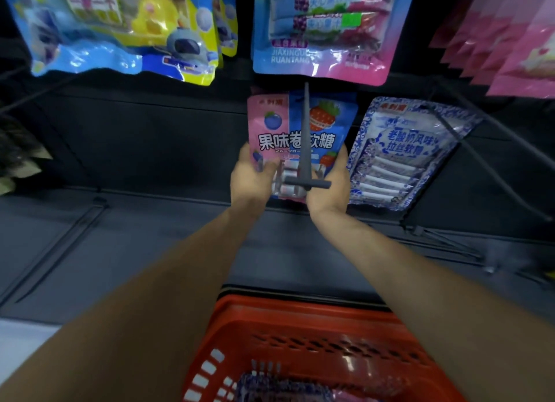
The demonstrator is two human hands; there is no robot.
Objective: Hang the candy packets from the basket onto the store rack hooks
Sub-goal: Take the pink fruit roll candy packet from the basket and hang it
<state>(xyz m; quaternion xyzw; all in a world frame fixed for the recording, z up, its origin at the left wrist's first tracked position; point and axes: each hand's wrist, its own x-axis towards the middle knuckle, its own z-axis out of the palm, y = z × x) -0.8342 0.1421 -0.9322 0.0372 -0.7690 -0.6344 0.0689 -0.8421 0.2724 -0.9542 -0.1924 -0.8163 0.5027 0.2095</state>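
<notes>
A pink-and-blue candy packet [300, 131] with blueberry and strawberry pictures hangs at the middle of the rack, threaded on a grey hook [305, 143] that juts toward me. My left hand [250, 178] grips the packet's lower left edge. My right hand [329, 188] grips its lower right edge. The hook's crossbar end lies in front of the packet, between my two hands. Below, a red basket [300, 335] holds more packets [288, 389], partly seen at the bottom edge.
A blue-and-white packet [402, 158] hangs on the hook to the right. Above hang a blue-yellow toy-candy packet [120, 26], a blue-pink packet [324, 32] and several pink packets [516, 41]. Bare hooks [51, 260] stick out of the dark rack panel at lower left.
</notes>
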